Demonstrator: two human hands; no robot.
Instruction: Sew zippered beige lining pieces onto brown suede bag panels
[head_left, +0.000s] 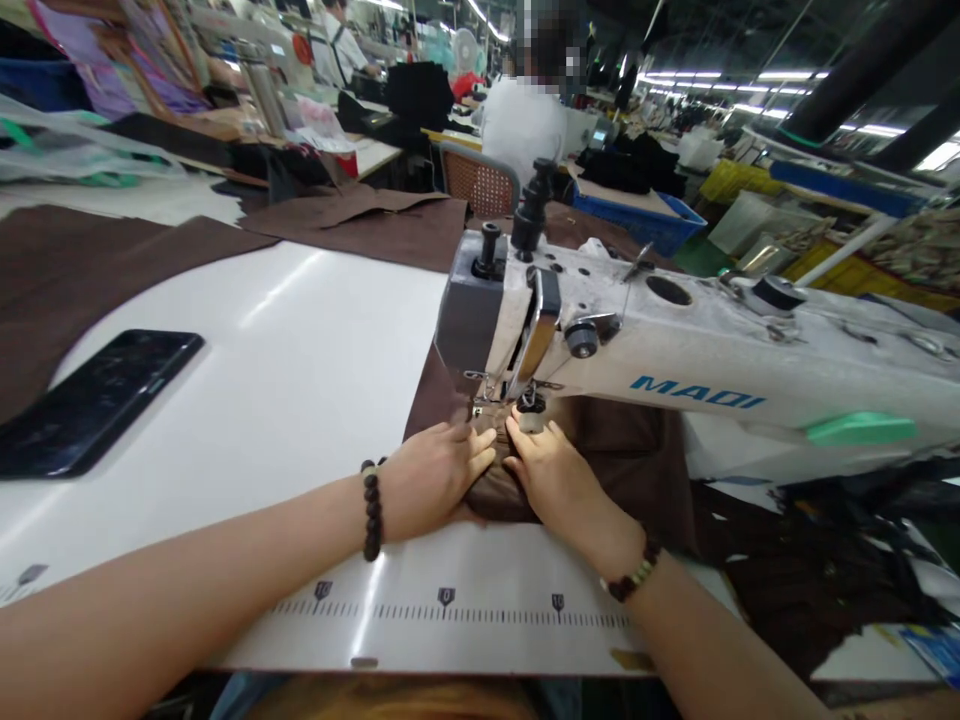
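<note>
Worktop (322,370) in glossy white spreads out nearest me, a ruler scale (450,614) printed along its near edge. Both hands lie with extended fingers on brown fabric (645,490) below the needle end of a sewing machine (750,360); the left hand (435,475) presses it from the left, the right hand (559,480) from the right, neither one clenched. That cloth sits puckered between their fingertips and runs rightward under the machine's arm. A dark phone (105,400) lies well to the left, and more brown cloth (97,270) drapes over the worktop's left and far sides.

Past the machine, a blue crate (641,212) holds a light brown sheet (637,196), with dark cloth (630,170) heaped over it. Another blue bin (37,85) stands at the far left, its contents unclear to me. Beyond are a woven-back chair (480,180), a person in white (523,125), a second person (343,50) farther left, a fan (464,47) and strip lights (705,87) overhead.
</note>
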